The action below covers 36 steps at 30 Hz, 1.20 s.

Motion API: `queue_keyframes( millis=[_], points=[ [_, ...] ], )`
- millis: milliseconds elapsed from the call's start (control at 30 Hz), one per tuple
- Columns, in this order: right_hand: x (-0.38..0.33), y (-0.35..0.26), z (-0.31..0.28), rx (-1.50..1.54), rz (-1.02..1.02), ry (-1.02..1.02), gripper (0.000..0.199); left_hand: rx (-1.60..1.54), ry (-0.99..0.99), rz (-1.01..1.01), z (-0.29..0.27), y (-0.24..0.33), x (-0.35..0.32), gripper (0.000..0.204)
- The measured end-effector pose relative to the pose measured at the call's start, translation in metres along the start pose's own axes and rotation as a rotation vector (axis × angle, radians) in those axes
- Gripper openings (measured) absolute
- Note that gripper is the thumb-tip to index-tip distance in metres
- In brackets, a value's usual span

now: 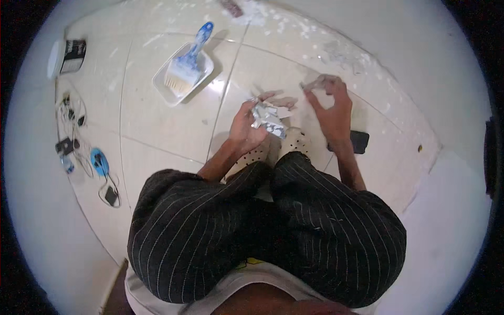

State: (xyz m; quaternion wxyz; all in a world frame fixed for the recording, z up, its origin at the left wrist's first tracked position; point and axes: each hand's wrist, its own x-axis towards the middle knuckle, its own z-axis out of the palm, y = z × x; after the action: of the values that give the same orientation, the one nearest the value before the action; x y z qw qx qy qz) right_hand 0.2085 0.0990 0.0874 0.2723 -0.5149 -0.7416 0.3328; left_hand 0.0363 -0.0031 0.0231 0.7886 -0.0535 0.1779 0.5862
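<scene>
My left hand (248,128) is closed around a bundle of pale grey and white flaky pieces (270,118), like paint chips or torn scraps, above my shoes. Part of the bundle is flat and speckled with white; its exact kind is unclear. Off to the right, my right hand (334,113) is raised apart from it, thumb and fingertips brought together in a pinch. Anything between those fingertips is too small to make out. Beyond my left hand, a wide paintbrush (184,71) with a blue handle rests in a white plastic tray (159,84), its handle over the far rim.
A dark phone (359,142) lies on the tiled floor beside my right forearm. At the left are tangled cables (79,142), a blue round object (98,161) and a tub (72,56). A reddish-brown block (231,7) lies by the paint-spattered far edge. White walls surround the floor.
</scene>
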Motion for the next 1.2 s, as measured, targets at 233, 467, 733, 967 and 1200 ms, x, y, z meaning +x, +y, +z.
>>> queue_keyframes(
  millis=[233, 467, 733, 967, 1200],
  points=[
    [-0.038, -0.025, 0.033, -0.17, -0.332, -0.096, 0.021, -0.078, -0.042, 0.026, -0.007, -0.001, -0.001, 0.052],
    [-0.046, -0.019, 0.034, -0.263, -0.393, -0.196, 0.022, -0.105, -0.009, 0.041, -0.008, -0.002, -0.005, 0.05],
    [-0.038, -0.005, 0.017, -0.054, -0.143, -0.042, 0.024, 0.001, -0.055, 0.052, -0.007, -0.005, 0.002, 0.056],
    [-0.011, 0.067, -0.002, -0.063, 0.118, 0.081, 0.018, 0.02, 0.095, 0.049, 0.001, -0.007, 0.0, 0.057],
    [0.046, 0.143, 0.023, -0.389, -0.042, 0.114, 0.026, 0.039, 0.1, 0.02, -0.003, -0.006, 0.0, 0.058]
  ],
)
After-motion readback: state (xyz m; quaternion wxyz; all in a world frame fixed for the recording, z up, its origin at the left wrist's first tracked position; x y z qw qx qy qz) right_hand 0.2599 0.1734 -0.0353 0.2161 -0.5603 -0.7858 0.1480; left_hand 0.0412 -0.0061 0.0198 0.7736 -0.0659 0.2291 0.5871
